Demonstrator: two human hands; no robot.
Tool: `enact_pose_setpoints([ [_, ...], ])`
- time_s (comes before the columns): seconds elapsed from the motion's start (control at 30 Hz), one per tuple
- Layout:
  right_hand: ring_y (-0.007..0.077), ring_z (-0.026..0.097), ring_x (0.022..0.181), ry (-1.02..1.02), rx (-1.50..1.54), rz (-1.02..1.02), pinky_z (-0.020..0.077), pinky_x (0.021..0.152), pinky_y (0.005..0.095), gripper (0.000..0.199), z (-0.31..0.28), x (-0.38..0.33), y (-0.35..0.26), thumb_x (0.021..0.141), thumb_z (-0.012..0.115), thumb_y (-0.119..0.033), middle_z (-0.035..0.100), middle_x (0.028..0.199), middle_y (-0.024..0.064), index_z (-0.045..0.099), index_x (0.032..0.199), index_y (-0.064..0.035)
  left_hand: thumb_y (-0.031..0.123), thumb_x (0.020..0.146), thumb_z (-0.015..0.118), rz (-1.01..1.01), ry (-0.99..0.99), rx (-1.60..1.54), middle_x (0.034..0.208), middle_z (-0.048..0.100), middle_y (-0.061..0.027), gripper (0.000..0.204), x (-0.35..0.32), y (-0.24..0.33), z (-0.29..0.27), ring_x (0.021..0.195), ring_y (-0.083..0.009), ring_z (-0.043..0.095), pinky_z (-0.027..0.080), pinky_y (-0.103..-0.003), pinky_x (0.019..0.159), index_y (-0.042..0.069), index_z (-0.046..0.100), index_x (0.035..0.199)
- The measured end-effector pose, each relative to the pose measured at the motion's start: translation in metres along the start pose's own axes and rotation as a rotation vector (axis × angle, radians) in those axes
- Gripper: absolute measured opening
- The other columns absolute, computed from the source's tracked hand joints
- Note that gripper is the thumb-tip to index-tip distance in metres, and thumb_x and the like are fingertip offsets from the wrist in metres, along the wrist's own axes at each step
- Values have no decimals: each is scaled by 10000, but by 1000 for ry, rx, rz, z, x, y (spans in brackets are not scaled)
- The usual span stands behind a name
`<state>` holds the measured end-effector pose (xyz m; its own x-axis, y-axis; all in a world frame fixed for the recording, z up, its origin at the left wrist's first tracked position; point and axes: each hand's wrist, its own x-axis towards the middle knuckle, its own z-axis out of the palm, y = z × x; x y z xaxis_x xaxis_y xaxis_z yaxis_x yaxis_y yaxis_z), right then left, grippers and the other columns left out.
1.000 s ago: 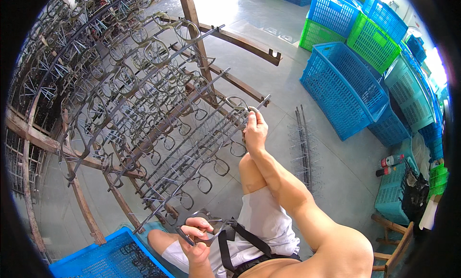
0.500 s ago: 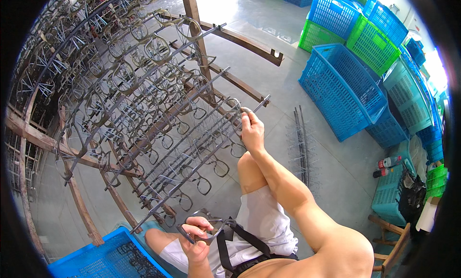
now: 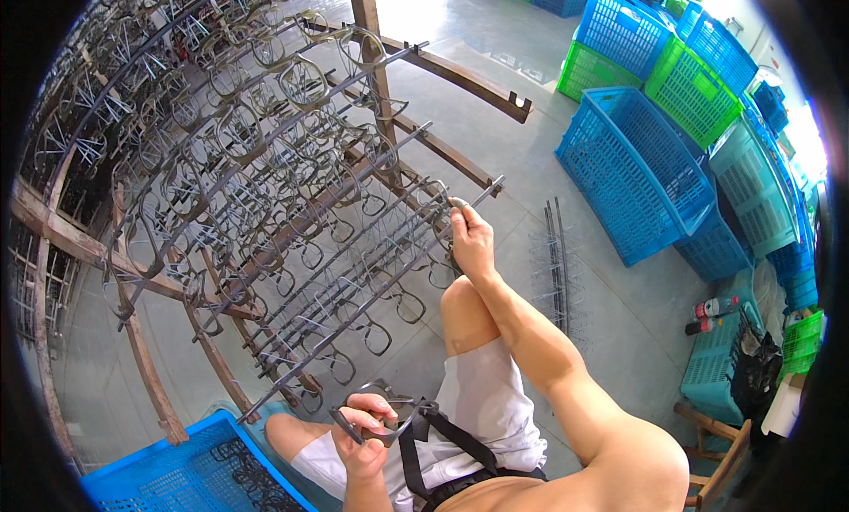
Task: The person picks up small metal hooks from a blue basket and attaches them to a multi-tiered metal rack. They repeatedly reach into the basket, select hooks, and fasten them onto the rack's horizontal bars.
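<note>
In my left hand, close to my lap, are dark eyeglass frames; the fingers are closed round them, and I cannot tell how many there are. My right hand reaches forward to the far end of the lowest front rod. Its thumb and fingertips pinch an eyeglass frame there, partly hidden by the fingers. More eyeglass frames hang along that rod, spaced apart, between my two hands.
A wooden rack carries several rods crowded with frames. Spiky rods lie on the floor at right. A blue basket holding dark frames stands at lower left. Blue and green crates are stacked at right, with a wooden stool nearer.
The whole view has shifted slightly. Both hands keep nearly the same places: the right at the rod's end, the left holding the eyeglass frames near my lap.
</note>
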<state>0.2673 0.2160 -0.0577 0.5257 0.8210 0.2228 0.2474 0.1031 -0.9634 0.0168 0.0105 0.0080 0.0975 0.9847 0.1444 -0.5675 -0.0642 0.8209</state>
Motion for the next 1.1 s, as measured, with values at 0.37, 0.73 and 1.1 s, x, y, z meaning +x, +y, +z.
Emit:
enact_pose_setpoints([
  [0.37, 25, 406, 474, -5, 223, 178, 323, 408, 191, 198, -8, 11, -6, 931, 514, -192, 452, 604, -64, 619, 1049, -73, 259, 699, 728, 29, 9, 17, 952, 505, -136, 331, -6, 6, -4, 851, -228, 503, 448, -317, 740, 56, 509, 844],
  [0.73, 144, 518, 559, -83, 74, 87, 430, 533, 286, 255, -20, 22, -2, 924, 520, -220, 534, 670, 45, 567, 1112, -54, 239, 711, 723, 90, -7, -44, 976, 498, -157, 329, -3, 17, -6, 881, -242, 492, 448, -335, 745, 48, 501, 861],
  [1.1, 182, 518, 742, -686, 74, 14, 443, 678, 329, 341, -43, -167, -89, 942, 463, -312, 509, 862, 74, 464, 1133, -31, 237, 738, 679, 288, -61, 4, 966, 503, -151, 275, 11, 23, 10, 832, -243, 478, 436, -321, 701, 61, 498, 848],
])
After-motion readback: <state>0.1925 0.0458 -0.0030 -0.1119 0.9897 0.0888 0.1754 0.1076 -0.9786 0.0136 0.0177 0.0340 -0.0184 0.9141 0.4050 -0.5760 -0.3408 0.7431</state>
